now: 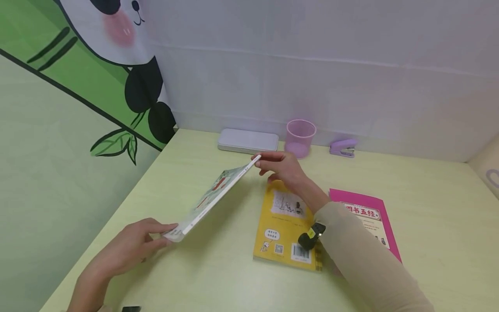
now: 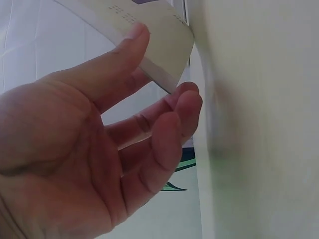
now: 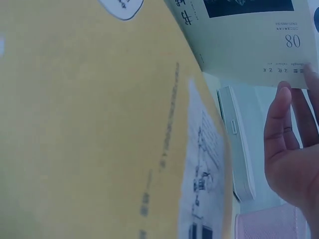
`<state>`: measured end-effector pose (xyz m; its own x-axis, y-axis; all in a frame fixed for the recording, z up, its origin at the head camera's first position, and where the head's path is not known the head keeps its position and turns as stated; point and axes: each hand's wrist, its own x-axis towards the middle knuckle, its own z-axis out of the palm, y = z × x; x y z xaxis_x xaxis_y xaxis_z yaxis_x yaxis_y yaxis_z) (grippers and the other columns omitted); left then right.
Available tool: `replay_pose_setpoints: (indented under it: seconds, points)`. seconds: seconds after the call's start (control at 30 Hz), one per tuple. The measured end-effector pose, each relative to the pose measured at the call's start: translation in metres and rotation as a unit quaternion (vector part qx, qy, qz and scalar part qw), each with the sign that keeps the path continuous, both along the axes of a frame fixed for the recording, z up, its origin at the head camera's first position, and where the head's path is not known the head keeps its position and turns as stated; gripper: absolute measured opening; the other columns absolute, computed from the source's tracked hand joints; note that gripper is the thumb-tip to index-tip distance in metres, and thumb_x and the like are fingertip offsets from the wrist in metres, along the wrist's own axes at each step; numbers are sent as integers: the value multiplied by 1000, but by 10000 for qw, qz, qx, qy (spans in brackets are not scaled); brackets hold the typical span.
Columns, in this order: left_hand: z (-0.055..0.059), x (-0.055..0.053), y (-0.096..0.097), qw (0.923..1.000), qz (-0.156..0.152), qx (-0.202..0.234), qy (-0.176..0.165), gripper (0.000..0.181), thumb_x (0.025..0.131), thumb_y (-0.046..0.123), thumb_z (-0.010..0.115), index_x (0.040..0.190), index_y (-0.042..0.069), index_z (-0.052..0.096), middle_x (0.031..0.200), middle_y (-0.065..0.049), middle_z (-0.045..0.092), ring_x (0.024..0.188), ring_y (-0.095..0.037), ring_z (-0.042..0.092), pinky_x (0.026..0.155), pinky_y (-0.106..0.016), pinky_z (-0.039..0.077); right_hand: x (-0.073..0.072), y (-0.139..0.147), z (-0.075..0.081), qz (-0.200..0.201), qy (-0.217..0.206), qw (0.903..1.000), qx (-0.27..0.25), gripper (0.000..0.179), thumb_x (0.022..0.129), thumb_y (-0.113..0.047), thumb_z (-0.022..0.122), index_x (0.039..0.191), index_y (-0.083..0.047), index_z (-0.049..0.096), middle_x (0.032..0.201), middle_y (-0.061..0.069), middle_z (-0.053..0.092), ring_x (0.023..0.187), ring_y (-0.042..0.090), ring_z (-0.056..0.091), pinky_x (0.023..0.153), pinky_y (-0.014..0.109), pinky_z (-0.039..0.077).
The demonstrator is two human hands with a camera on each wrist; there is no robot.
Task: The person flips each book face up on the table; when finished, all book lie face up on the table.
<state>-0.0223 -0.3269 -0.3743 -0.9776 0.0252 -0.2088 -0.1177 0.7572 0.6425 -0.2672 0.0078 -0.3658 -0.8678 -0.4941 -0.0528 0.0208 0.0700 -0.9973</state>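
A thin book (image 1: 218, 195) with a pale printed cover is held tilted above the table between both hands, its white spine toward the head camera. My left hand (image 1: 124, 245) pinches its lower left corner between thumb and fingers; in the left wrist view the thumb lies on the pale page side (image 2: 164, 45). At the raised far end, my right hand (image 1: 286, 171) pinches the other corner. The right wrist view shows the book's printed face (image 3: 249, 55) with "08" on it. Under the right forearm lies a yellow book (image 1: 280, 227), back cover up, partly hidden by that arm.
A pink book (image 1: 390, 232) lies right of the yellow one, partly covered by the right sleeve. Along the back wall stand a whitish flat case (image 1: 247, 141), a pink mesh cup (image 1: 300, 141) and a purple stapler (image 1: 343, 147). The table's left edge borders a panda-printed cloth.
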Motion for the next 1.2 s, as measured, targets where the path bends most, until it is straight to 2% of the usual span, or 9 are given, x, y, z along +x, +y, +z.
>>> replay_pose_setpoints:
  seconds: [0.1,0.2,0.33,0.47,0.67,0.77,0.97,1.2]
  points:
    - [0,1,0,9997,-12,101,220,45,100,23,74,142,8,68,117,-8,65,65,-10,54,55,-26,48,0,0,3,-24,34,9999,-95,37,99,-14,75,134,-3,71,114,4,79,83,15,69,61,24,58]
    - [1,0,1,9993,-12,93,365,36,102,20,71,134,5,73,115,-7,65,69,-8,55,56,-26,50,1,0,7,-133,102,9997,-162,38,99,-14,75,134,-1,70,105,-1,78,80,15,69,61,25,60]
    - [3,-5,3,9985,-72,31,536,21,104,19,68,119,7,77,114,-7,63,77,-8,58,59,-26,54,0,2,12,-301,274,9989,-250,37,98,-14,75,133,-2,71,98,-6,77,76,14,69,62,26,61]
    - [4,-8,5,9975,-100,-13,699,17,106,20,65,113,9,76,114,-7,63,80,-9,59,60,-27,56,0,3,18,-395,453,9976,-341,38,98,-14,76,134,-2,71,99,-6,77,72,14,69,63,26,61]
    - [8,-11,9,9971,-92,88,745,18,107,19,63,114,8,75,107,-7,65,77,-12,62,60,-28,57,0,4,27,-577,510,9960,-452,38,98,-13,76,134,-2,71,97,-5,77,66,13,67,64,26,61]
    - [12,-12,12,9966,-52,100,821,15,107,18,63,111,9,75,98,-5,65,74,-13,63,61,-27,56,-1,5,31,-663,547,9952,-460,36,98,-12,75,133,-4,72,97,-5,76,64,13,67,64,26,61]
    - [22,-10,19,9936,152,107,1115,15,105,17,66,115,10,74,79,0,65,70,-13,65,62,-27,58,-1,7,39,-708,653,9938,-559,36,100,-8,73,135,-1,70,100,-2,76,62,12,65,62,24,60]
    - [26,-7,24,9886,631,127,1359,31,101,14,72,131,8,71,87,-6,71,66,-13,64,58,-26,53,0,7,47,-796,693,9930,-523,35,100,-6,72,135,-2,70,106,4,77,62,12,66,61,25,60]
